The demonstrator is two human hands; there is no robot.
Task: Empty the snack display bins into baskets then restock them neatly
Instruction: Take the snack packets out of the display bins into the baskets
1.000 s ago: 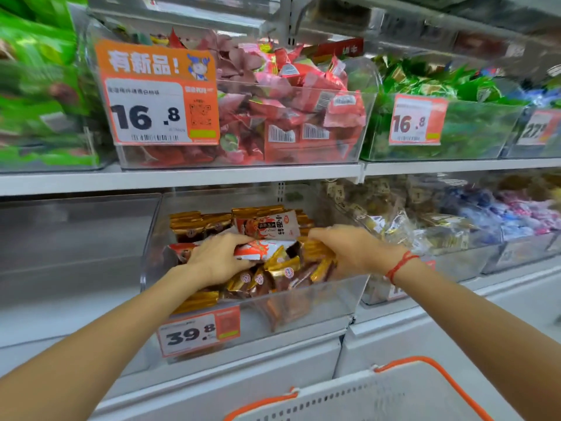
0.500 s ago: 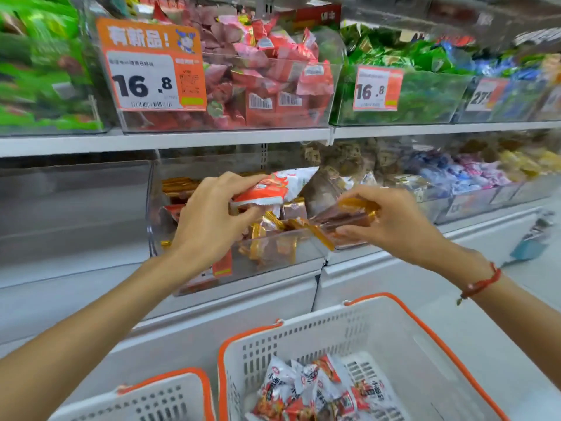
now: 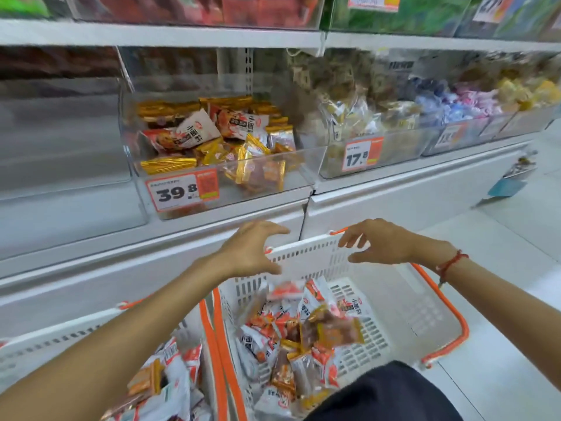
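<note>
While both hands hover over the far rim of the white basket [image 3: 394, 302], the left hand [image 3: 247, 249] and the right hand [image 3: 384, 241] are spread wide with loosely bent fingers and hold nothing. Snack packets [image 3: 306, 326] lie heaped in that basket, a few blurred just beneath the hands, and a second basket [image 3: 45, 338] to its left holds more. Up on the shelf, the clear display bin [image 3: 300, 165] with the 39.8 price tag [image 3: 182, 191] still contains gold and red-and-white packets [image 3: 212, 132].
</note>
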